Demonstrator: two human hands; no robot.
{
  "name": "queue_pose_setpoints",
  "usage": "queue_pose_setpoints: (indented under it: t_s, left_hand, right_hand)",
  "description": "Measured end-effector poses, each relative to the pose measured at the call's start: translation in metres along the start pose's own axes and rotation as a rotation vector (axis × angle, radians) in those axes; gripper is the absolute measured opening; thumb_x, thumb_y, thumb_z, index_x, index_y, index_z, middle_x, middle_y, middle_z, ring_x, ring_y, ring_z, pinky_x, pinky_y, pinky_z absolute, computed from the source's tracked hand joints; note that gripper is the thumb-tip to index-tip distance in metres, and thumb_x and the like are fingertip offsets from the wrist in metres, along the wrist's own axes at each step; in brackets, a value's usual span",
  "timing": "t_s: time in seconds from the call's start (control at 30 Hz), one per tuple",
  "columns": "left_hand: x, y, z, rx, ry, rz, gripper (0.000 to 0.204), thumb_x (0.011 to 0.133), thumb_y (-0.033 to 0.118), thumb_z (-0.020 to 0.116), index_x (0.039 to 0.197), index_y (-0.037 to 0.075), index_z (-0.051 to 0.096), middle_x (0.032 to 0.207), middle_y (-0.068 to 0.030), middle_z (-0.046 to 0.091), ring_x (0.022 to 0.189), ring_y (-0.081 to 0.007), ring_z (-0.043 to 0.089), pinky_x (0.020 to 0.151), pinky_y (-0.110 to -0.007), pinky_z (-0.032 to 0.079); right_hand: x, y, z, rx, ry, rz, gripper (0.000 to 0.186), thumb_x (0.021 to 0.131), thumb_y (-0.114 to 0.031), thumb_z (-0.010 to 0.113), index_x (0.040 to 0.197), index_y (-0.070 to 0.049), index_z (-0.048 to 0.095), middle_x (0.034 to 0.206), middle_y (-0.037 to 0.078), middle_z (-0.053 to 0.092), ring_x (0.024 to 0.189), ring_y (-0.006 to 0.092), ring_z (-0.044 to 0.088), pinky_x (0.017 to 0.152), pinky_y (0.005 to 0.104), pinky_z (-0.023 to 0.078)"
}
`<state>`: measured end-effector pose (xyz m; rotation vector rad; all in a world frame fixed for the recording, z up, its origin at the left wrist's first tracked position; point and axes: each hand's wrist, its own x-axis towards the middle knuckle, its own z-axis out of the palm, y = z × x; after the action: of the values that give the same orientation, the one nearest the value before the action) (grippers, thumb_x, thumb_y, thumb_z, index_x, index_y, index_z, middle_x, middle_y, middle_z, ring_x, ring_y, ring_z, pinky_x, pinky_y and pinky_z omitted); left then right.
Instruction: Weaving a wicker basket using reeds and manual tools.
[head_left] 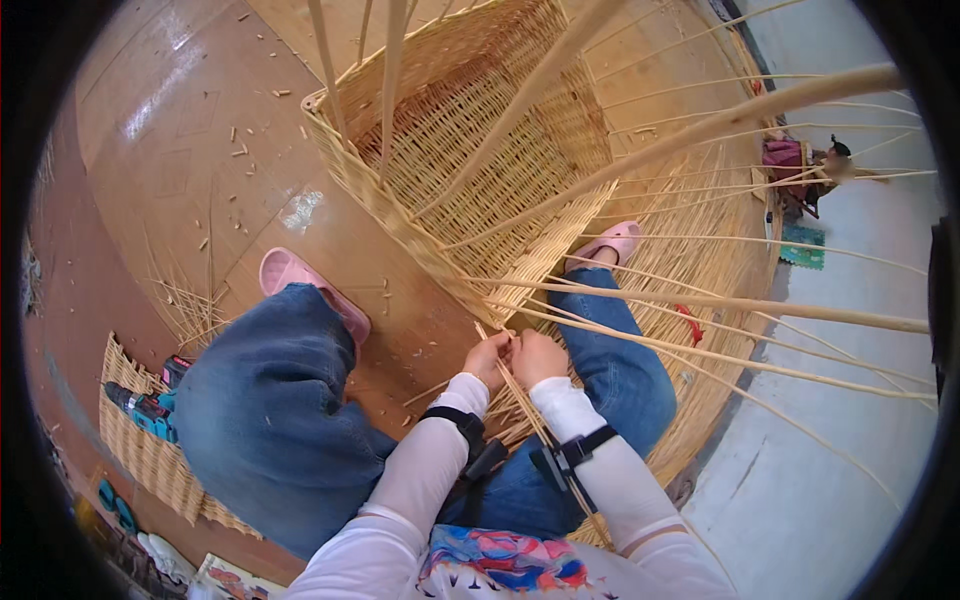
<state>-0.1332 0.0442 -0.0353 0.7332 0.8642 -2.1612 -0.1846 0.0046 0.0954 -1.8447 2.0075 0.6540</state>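
My left hand (484, 358) and my right hand (537, 357) meet just below the lower corner of a square woven wicker basket (365, 190), both closed on thin pale rods (529, 408) that run back between my forearms. The fingertips are close together, partly hiding what they pinch. Long upright stakes (528, 105) rise from the basket's rim, and longer rods (730, 300) stick out to the right, over my right leg.
Bundled rods (715, 215) lie on the right beside a pale wall (840, 470). At left are a woven mat (140, 450), a cordless drill (150, 415) and loose sticks (180, 300). My legs and pink slippers (285, 270) flank the work; wood bits litter the floor (160, 220).
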Motion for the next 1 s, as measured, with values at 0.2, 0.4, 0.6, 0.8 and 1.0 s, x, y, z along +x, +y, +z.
queue_pose_setpoints:
  t_s: [0.2,0.4,0.6,0.8,1.0]
  left_hand:
    - [0.013,-0.008,-0.007,-0.055,-0.048,-0.033,0.031,0.101,0.024,0.041,0.112,0.001,0.059,0.111,-0.0149,0.066,0.103,-0.0275,0.063,0.094,-0.043,0.049]
    - [0.029,-0.012,-0.010,-0.112,-0.022,-0.017,0.033,0.101,0.024,0.042,0.113,-0.001,0.059,0.112,-0.0169,0.066,0.103,-0.0295,0.063,0.096,-0.042,0.049]
    - [0.025,-0.008,-0.003,-0.143,0.038,-0.023,0.022,0.096,0.015,0.042,0.097,0.002,0.060,0.099,-0.0140,0.067,0.090,-0.0271,0.064,0.084,-0.040,0.053]
    - [0.019,0.002,0.007,-0.133,0.072,-0.003,0.023,0.091,0.012,0.042,0.096,-0.002,0.059,0.096,-0.0169,0.065,0.089,-0.0296,0.063,0.082,-0.042,0.054]
    - [0.018,0.016,0.014,-0.057,0.135,-0.053,0.030,0.092,0.011,0.040,0.109,-0.004,0.058,0.108,-0.0221,0.064,0.097,-0.0338,0.064,0.091,-0.047,0.053]
  right_hand:
    - [0.019,-0.007,0.011,0.022,-0.056,0.033,0.024,0.081,-0.026,0.060,0.080,-0.004,0.070,0.084,0.022,0.069,0.077,0.0377,0.068,0.068,0.0480,0.054]
    - [0.021,-0.011,0.004,0.017,-0.081,0.015,0.021,0.078,-0.022,0.061,0.082,-0.005,0.073,0.084,0.022,0.069,0.080,0.0373,0.068,0.072,0.0474,0.053]
    - [0.023,-0.014,0.003,0.158,-0.206,0.038,0.026,0.081,-0.019,0.054,0.095,-0.010,0.073,0.093,0.021,0.069,0.089,0.0372,0.067,0.078,0.0470,0.052]
    - [0.028,-0.013,0.015,0.093,-0.062,-0.007,0.025,0.080,-0.023,0.057,0.084,-0.003,0.071,0.083,0.023,0.068,0.077,0.0400,0.067,0.070,0.0491,0.052]
    - [0.042,-0.013,0.024,0.074,-0.222,0.065,0.029,0.082,-0.026,0.055,0.092,-0.005,0.073,0.089,0.022,0.069,0.085,0.0399,0.067,0.076,0.0471,0.052]
